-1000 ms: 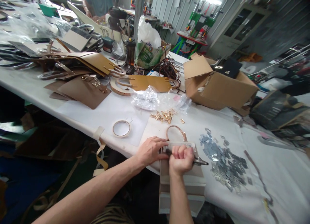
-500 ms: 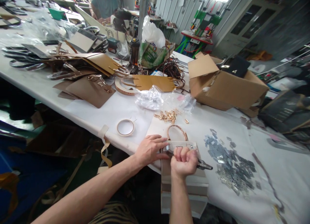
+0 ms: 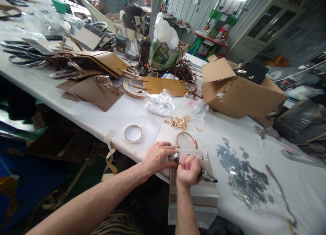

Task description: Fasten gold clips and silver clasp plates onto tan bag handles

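A grey-brown bag panel [image 3: 192, 191] with a clear strip along its top edge lies at the table's front edge, its lower part hanging over. A curved handle [image 3: 186, 135] loops out beyond the strip. My left hand [image 3: 159, 157] rests on the panel's left end, fingers stretched and thumb apart. My right hand [image 3: 188, 170] is closed in a fist around a dark metal hand tool [image 3: 209, 176], which looks like pliers. One end of the tool points right; its other end, near my left fingertips, is mostly hidden. Small metal fittings [image 3: 204, 156] show on the strip.
Grey metal plates [image 3: 241, 174] lie scattered to the right, small gold fittings [image 3: 180, 122] ahead. A tape roll [image 3: 133, 133] sits left. Farther back are brown bag pieces [image 3: 95, 91], plastic bags [image 3: 160, 103] and a cardboard box [image 3: 251, 96]. Another person [image 3: 113, 2] is at the back.
My right fist and the tool have moved slightly left and down, showing more of the strip's right end. My left hand stays in place. The view has shifted slightly.
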`<state>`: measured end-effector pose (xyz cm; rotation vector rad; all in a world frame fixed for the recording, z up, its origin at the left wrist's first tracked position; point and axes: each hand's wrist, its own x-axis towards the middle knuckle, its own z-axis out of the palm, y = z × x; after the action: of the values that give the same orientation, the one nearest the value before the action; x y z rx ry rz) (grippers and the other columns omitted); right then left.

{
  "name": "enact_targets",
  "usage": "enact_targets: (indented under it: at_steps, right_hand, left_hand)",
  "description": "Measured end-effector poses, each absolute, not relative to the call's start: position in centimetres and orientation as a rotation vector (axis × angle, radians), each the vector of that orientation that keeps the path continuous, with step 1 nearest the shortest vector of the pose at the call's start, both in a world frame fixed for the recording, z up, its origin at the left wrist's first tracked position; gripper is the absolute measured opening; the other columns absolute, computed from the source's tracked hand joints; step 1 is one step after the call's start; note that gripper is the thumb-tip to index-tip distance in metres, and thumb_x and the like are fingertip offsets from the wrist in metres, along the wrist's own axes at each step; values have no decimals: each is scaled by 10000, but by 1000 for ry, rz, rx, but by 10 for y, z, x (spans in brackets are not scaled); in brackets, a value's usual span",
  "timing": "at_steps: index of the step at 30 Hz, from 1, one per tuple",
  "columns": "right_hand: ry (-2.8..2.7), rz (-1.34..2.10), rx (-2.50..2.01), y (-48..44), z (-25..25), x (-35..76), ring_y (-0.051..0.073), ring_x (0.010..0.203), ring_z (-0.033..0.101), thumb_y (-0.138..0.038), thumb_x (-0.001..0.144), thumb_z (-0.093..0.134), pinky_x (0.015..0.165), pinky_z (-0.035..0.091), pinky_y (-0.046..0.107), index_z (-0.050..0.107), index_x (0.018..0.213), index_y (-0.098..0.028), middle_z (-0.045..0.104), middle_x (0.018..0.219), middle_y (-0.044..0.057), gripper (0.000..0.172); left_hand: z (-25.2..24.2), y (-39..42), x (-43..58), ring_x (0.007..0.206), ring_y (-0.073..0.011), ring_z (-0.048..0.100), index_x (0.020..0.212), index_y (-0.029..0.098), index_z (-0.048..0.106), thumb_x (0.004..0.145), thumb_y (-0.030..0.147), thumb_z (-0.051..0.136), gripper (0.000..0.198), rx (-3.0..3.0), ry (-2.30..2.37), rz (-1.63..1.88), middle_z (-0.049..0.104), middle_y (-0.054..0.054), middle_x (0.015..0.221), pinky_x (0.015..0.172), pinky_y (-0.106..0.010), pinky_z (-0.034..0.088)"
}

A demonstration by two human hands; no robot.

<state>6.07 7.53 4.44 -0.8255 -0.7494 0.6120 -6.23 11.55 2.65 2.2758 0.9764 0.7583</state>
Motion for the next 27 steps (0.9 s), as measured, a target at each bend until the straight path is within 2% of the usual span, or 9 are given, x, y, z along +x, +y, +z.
enact_targets:
  at_steps: [10,12,17,21,27]
  right_hand:
    - [-907,534,-1090,92,46,59,66,400,329,-366,997,584,433,309,249,382,602,-221,341,482,-99,467]
    - [-879,581,-1115,95,51,62,62,393,316,-377,983,605,418,292,242,369,596,-224,330,480,-104,478]
    - [-736,713,-963,101,75,79,37,372,189,-343,962,613,381,192,208,293,578,-220,243,474,-125,515]
    - [-725,831,-971,116,85,85,34,363,182,-363,934,656,362,170,200,311,568,-219,248,462,-126,523]
    - [-794,935,-1121,130,71,75,39,354,223,-418,901,707,346,187,199,349,594,-229,269,450,-131,508]
  left_hand:
    - [32,113,-60,1266,-248,620,1193,325,723,829,422,833,392,2264,1013,735,735,16,1314,1063,-406,464]
    - [32,113,-59,1263,-248,620,1211,323,709,807,431,853,442,2243,1042,728,750,9,1275,1060,-407,461]
    - [31,112,-59,1245,-264,632,1293,298,670,717,567,888,672,2215,1103,712,770,-38,1182,1042,-412,475]
    - [32,112,-59,1253,-267,620,1303,319,664,722,571,883,671,2238,1088,721,766,-16,1195,1039,-416,478]
    - [35,113,-61,1237,-267,626,1245,320,684,737,547,882,591,2236,1045,716,773,3,1188,1022,-410,480]
